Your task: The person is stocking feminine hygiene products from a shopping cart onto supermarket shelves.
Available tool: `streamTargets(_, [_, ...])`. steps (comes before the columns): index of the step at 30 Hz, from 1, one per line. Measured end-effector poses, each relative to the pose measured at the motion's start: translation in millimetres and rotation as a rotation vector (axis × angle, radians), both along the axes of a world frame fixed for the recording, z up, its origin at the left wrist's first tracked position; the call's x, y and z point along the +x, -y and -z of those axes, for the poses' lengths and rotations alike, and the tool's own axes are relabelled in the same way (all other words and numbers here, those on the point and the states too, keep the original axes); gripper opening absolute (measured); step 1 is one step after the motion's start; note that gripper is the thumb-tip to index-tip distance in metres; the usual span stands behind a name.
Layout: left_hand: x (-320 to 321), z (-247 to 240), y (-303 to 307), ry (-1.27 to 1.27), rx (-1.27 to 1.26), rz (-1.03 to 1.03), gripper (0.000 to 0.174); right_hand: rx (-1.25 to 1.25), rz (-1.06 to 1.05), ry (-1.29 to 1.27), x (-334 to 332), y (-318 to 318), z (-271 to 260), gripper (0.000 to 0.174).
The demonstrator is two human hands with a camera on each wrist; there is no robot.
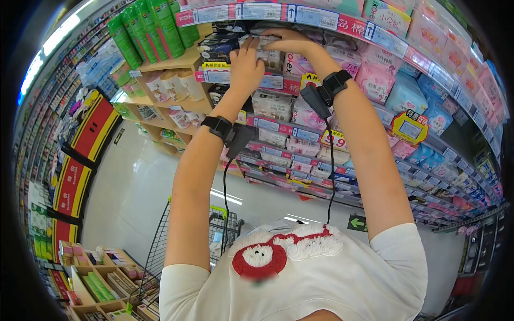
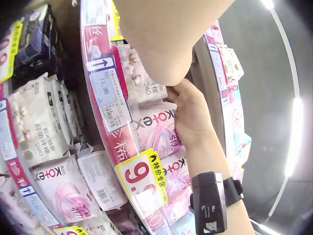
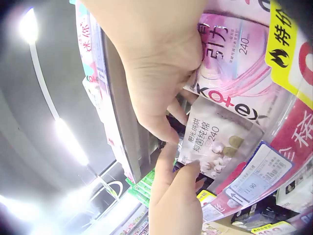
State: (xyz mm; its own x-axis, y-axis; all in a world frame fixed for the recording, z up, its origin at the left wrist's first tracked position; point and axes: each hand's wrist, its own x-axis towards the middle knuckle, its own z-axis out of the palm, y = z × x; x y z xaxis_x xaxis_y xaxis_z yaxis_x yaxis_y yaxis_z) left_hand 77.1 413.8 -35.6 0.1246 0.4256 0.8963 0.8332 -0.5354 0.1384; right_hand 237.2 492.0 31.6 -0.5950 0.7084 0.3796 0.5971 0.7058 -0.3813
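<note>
Both hands reach into an upper shelf of sanitary pad packs. The pale pack of sanitary pads (image 3: pixel 210 139), printed with cotton flowers and "240", stands at the shelf front. My left hand (image 1: pixel 248 68) is at its left end, fingers stretched over the top and thumb by the front face. From the right comes my right hand (image 1: pixel 292 43), its extended fingers (image 3: pixel 164 128) reaching over the pack's top edge; their tips are partly hidden behind it. A pink Kotex pack (image 3: pixel 234 63) sits directly beside the pale one, under the right hand.
Dark packs (image 1: pixel 218 47) fill the shelf's left end. A price-label rail (image 1: pixel 257 80) runs along the front, and another shelf edge (image 1: pixel 316 17) overhangs the hands. Green spray cans (image 1: pixel 144 32) stand at left. A shopping cart (image 1: pixel 160 235) is below; cables hang from both wrist cameras.
</note>
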Motion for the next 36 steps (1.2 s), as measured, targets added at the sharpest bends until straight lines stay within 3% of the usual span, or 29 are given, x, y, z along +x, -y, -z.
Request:
streamTargets(5, [-4, 2, 15, 0.09, 0.029, 0.037, 0.049, 0.06, -0.014, -0.12, -1, 5, 5, 0.058])
streamTargets(8, [-9, 7, 24, 0.179, 0.075, 0.043, 0.045, 0.152, 0.047, -0.087, 2, 37, -3, 0.044])
streamTargets(11, [-11, 13, 57, 0.33, -0.014, 0.068, 0.042, 0.395, 0.001, -0.448, -2, 79, 2, 0.029])
streamTargets(12, [-10, 23, 66, 0.451, -0.067, 0.069, 0.04, 0.727, -0.087, -0.498, -5, 85, 10, 0.026])
streamTargets(14, [-7, 66, 89, 0.588, -0.119, 0.088, 0.038, 0.798, -0.114, -0.562, -10, 133, 32, 0.022])
streamTargets(15, [-6, 92, 103, 0.598, -0.119, 0.106, 0.038, 0.746, -0.156, -0.613, -14, 159, 51, 0.021])
streamTargets(16, [-2, 123, 120, 0.484, -0.133, -0.1, 0.037, 0.627, -0.234, -0.551, -14, 177, 74, 0.023])
streamTargets(17, [-8, 160, 132, 0.504, -0.208, -0.117, 0.037, 0.63, -0.273, -0.602, -21, 190, 103, 0.024])
streamTargets(19, [-20, 232, 156, 0.536, -0.36, -0.156, 0.037, 0.355, -0.318, -0.53, -26, 210, 176, 0.024])
streamTargets(20, [-29, 261, 173, 0.571, -0.505, -0.204, 0.037, 0.237, -0.293, -0.518, -27, 222, 206, 0.021])
streamTargets(23, [-48, 335, 229, 0.786, -0.561, -0.309, 0.036, -0.018, -0.22, -0.365, -25, 250, 302, 0.015])
streamTargets(26, [-73, 373, 291, 0.787, -0.669, -0.511, 0.033, -0.179, -0.235, -0.361, -35, 293, 350, 0.015])
streamTargets(29, [-88, 404, 362, 0.776, -0.682, -0.681, 0.029, -0.158, -0.368, -0.3, -56, 339, 367, 0.016])
streamTargets(36, [-150, 418, 482, 1.073, -0.742, -0.919, 0.026, -0.199, -0.745, -0.25, -144, 410, 381, 0.019])
